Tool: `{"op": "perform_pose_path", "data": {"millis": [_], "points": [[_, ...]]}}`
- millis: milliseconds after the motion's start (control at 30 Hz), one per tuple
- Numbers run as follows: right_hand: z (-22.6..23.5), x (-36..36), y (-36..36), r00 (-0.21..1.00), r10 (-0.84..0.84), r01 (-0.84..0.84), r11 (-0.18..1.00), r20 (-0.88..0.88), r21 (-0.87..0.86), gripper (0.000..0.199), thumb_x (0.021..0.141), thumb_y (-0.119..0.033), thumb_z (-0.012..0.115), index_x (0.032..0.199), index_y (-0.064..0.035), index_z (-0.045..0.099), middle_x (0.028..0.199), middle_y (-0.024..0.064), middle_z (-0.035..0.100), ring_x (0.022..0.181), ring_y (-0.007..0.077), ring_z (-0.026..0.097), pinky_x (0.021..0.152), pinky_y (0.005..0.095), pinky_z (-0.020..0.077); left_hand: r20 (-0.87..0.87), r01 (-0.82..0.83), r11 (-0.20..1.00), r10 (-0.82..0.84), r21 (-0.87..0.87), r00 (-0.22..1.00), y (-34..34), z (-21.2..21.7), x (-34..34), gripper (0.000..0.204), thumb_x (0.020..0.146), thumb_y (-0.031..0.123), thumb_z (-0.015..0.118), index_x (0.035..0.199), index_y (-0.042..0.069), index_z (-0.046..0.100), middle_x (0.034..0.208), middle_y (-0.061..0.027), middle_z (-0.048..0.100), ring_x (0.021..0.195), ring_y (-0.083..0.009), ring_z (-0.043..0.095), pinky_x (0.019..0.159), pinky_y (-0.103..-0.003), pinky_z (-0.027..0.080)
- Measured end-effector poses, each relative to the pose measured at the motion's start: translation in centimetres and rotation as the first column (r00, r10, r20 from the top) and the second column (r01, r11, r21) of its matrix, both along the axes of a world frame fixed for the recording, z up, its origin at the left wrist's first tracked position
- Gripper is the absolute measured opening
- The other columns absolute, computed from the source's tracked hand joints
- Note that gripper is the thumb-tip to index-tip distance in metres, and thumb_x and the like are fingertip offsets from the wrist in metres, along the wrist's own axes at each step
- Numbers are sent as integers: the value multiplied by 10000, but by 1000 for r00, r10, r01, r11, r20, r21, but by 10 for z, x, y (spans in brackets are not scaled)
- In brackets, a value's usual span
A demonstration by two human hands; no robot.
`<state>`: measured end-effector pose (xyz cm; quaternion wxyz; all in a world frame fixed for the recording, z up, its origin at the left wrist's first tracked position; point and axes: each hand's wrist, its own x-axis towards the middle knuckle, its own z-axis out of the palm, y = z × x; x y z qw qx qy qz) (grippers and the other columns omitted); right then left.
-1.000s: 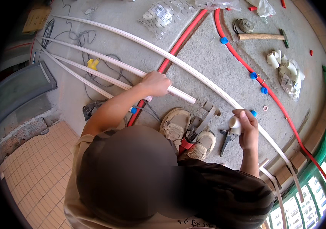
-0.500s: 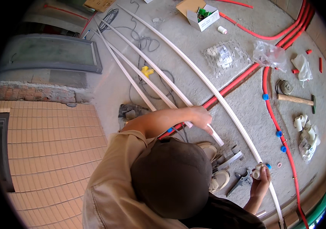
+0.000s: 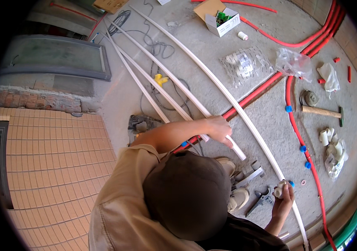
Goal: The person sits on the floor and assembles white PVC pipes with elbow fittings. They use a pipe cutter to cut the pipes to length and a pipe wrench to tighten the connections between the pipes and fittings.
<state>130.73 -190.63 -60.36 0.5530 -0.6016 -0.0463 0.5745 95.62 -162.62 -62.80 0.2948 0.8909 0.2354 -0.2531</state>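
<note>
My left hand (image 3: 219, 129) is closed around a white plastic pipe (image 3: 237, 150) near its cut end, with the arm reaching across from the left. Low on the right, my right hand (image 3: 283, 200) holds a small white pipe fitting (image 3: 279, 190) between its fingers, beside a long white pipe (image 3: 253, 133) on the concrete. Pliers-like pipe cutters (image 3: 260, 202) lie just left of that hand. Near my shoes (image 3: 238, 200) is a grey metal tool (image 3: 247, 178). A rounded dark brown shape (image 3: 186, 196) hides the ground between my arms.
Red conduit (image 3: 298, 127) with blue couplings runs down the right. A hammer (image 3: 322, 111), a tape measure (image 3: 311, 98) and a bag of white fittings (image 3: 335, 161) lie beyond it. Cables and a yellow connector (image 3: 160, 79) lie among more pipes. An open box (image 3: 222, 23) stands farther off.
The view has turned slightly, so things on the right sit a little farther left and lower. Both hands keep their holds, with hardly any movement.
</note>
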Motion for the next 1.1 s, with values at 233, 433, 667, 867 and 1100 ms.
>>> {"op": "perform_pose_path", "data": {"millis": [233,433,667,867,1100], "points": [[17,-1,6,996,-4,11,997,88,-82,302,1051,-267,604,1215,-22,672,972,45,685,786,116,648,575,272,523,-53,22,999,-24,-42,998,16,23,23,727,873,748,633,817,33,747,786,-201,717,786,-409,708,718,-502,552],[13,5,8,989,137,-131,986,49,-103,341,1051,-296,606,1216,-5,669,935,26,670,720,90,603,559,247,482,13,-88,992,90,-89,996,18,20,16,601,864,643,711,813,45,676,785,-197,690,833,-403,689,732,-506,518],[12,-5,-3,994,63,-51,990,88,-130,300,1030,-260,634,1175,-2,683,919,42,684,729,105,613,571,266,484,152,-61,996,51,63,987,10,19,10,573,901,643,664,806,78,667,743,-174,689,760,-413,694,690,-517,526],[3,-18,-4,995,97,-93,991,37,-92,290,1043,-300,644,1130,-27,682,914,49,699,702,102,618,543,259,476,189,-52,988,24,142,982,1,30,-11,629,870,696,671,785,73,672,730,-153,701,733,-392,706,675,-495,546],[5,2,-13,990,131,-126,987,46,-103,296,979,-198,688,1175,24,696,956,43,698,795,117,629,701,272,498,346,-88,969,3,231,938,-4,24,10,615,838,680,719,729,80,633,739,-122,688,736,-371,700,645,-474,535]]}}
